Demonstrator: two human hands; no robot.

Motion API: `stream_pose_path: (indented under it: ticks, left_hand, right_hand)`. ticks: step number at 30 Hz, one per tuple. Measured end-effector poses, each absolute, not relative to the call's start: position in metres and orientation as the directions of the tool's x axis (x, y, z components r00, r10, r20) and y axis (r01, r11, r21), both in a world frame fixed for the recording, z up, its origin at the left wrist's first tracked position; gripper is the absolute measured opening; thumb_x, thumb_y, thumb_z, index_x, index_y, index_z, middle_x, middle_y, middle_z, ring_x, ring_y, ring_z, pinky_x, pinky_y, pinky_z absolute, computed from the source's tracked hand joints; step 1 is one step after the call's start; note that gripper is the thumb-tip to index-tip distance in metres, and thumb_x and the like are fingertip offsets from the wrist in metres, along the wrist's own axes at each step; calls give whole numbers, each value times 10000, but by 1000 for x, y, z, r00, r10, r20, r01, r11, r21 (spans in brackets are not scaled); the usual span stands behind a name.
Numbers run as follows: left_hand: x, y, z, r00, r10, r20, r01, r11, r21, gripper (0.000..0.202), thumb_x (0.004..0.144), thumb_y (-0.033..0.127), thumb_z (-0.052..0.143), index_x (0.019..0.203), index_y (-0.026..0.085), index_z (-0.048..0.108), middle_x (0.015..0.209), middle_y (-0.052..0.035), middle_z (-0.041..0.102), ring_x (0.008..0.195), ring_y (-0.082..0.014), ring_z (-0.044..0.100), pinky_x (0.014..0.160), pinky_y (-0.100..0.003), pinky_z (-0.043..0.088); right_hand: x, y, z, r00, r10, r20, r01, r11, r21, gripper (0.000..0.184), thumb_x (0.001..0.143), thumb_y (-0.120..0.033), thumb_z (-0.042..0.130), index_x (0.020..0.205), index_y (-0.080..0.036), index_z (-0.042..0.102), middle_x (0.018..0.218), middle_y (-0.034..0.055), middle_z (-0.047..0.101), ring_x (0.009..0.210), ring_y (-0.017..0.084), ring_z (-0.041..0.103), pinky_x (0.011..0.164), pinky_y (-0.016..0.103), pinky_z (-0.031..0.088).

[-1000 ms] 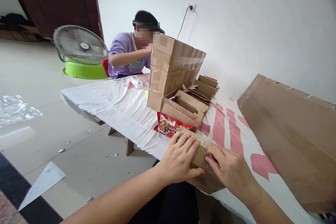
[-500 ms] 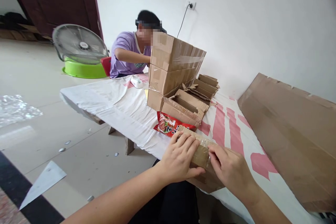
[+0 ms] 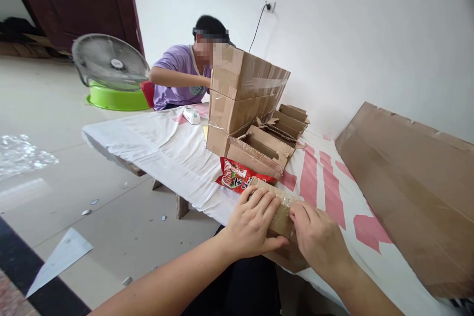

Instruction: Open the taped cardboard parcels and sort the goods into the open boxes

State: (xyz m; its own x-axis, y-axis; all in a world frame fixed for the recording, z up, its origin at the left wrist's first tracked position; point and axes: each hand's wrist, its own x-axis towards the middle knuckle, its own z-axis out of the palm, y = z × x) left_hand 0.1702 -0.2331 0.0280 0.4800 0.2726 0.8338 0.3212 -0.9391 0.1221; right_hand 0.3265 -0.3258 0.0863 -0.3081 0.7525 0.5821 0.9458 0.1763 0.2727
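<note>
Box (image 3: 281, 221) is gripped by L hand (image 3: 252, 219) & R hand (image 3: 320, 237); table (image 3: 182, 207) is covered w/ pink-white cloth (image 3: 166, 158); fan (image 3: 109, 61) is seen nr. tub (image 3: 118, 98).

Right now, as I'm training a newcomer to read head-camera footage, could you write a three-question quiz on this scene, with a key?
1. True or false: the left hand and the right hand both touch the same cardboard box.

2. Multiple choice: where does the red packet lie?
A. On the floor
B. On the table's cloth
C. On top of the stacked boxes

3. Fill in: the tub that shows just below the fan in this view is ___ in colour.

Key: 1. True. 2. B. 3. Green.
</note>
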Motion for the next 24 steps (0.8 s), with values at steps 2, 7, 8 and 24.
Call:
stream_pose_path:
  ticks: [2, 7, 8, 24]
  left_hand:
    - [170, -233, 28, 478, 265, 838, 321, -940, 114, 675, 782, 663, 563, 1173, 117, 628, 1126, -156, 690, 1078, -333, 595, 1037, -531, 353]
    - [170, -233, 29, 472, 252, 845, 312, -944, 107, 664, 807, 657, 535, 1153, 98, 632, 1105, -155, 697, 1053, -325, 598, 1033, -516, 341]
    - [170, -234, 29, 471, 253, 845, 314, -943, 107, 663, 810, 658, 532, 1149, 97, 633, 1104, -154, 698, 1050, -323, 599, 1035, -514, 337]
    - [166, -228, 37, 516, 142, 845, 328, -944, -42, 579, 794, 560, 646, 1146, 100, 611, 1052, -159, 719, 1001, -347, 637, 956, -504, 395]
  right_hand:
    - [328, -325, 82, -285, 735, 615, 952, 146, 268, 222, 964, -122, 379, 797, -190, 509, 701, 25, 572, 559, 161, 535, 532, 289, 381]
    - [336, -324, 77, -114, 724, 680, 991, 133, 25, 148, 978, -168, 374, 869, -198, 469, 729, 6, 568, 584, 133, 564, 519, 234, 412]
    - [337, -324, 78, -94, 723, 684, 990, 138, -9, 133, 978, -170, 382, 881, -200, 468, 739, 3, 575, 599, 131, 571, 531, 229, 421]
    - [464, -477, -5, 443, 744, 501, 866, -500, -23, 180, 915, -244, 383, 789, -219, 509, 719, 36, 619, 630, 193, 604, 581, 296, 439]
